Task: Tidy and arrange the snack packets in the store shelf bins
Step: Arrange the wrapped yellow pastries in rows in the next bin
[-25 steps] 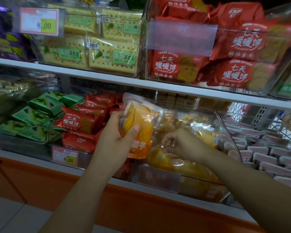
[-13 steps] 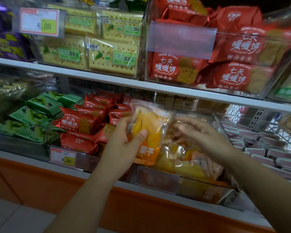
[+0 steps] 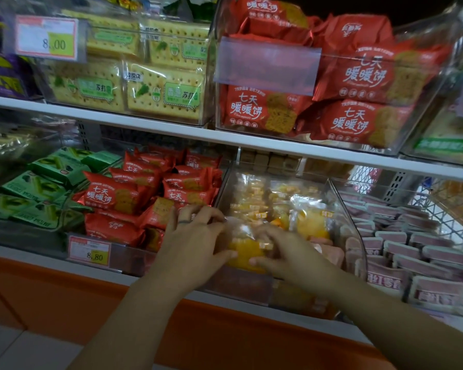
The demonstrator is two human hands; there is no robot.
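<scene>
White shelf boards [image 3: 171,132] run across the view in a dim shop aisle, above an orange base panel [image 3: 225,337]. Up top, a clear tub of soda cracker packs [image 3: 163,92] carries a price tag [image 3: 47,38] reading 8.00, and beside it sits a tub of big red biscuit packets [image 3: 259,109]. On the lower shelf, from the left, lie green packets [image 3: 35,188], then small red biscuit packets [image 3: 112,194] behind a tag marked 8.80 [image 3: 90,251], then a clear plastic bin [image 3: 342,206] of loose yellow packets [image 3: 310,222], and rows of pink packets [image 3: 412,236] beyond its curved right wall.

Both bare forearms reach in from below and meet at the front of that clear bin. The left hand [image 3: 195,236], a dark ring [image 3: 183,222] on one finger, has its fingers spread and bent over the top of a yellow snack packet [image 3: 245,252], with the thumb against its near face. The right hand [image 3: 289,253] grips the same packet from the other side, fingers curled over it and thumb underneath. The packet sits low at the bin's front edge, partly hidden by both hands.

Its wrapper is crinkly, glossy clear film over orange-yellow contents. The red packets are shiny foil; the bins are rigid and transparent.
</scene>
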